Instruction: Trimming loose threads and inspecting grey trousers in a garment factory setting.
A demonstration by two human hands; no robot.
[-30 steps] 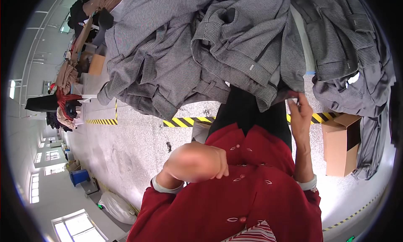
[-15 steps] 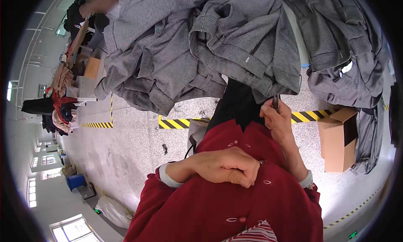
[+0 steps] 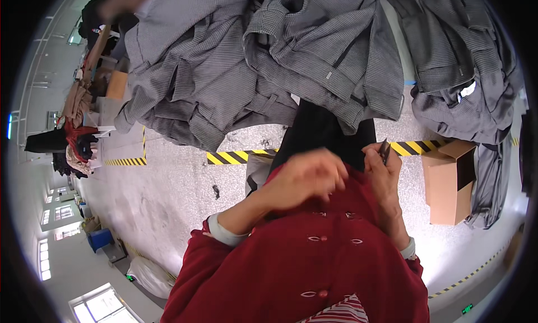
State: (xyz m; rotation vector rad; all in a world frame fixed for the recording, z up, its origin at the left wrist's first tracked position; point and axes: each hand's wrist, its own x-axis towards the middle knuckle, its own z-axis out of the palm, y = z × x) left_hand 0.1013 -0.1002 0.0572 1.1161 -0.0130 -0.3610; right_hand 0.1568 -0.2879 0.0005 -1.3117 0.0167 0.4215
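Overhanging speckled floor, grey garments

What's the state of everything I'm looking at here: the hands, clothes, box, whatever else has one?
Left hand: blurred, fingers partly curled, nothing visibly held
Right hand: closed around a tool
Small dark pointed tool: held; open or shut unclear
Grey checked garments: heaped, rumpled
Cardboard box: open
White sack: bulging
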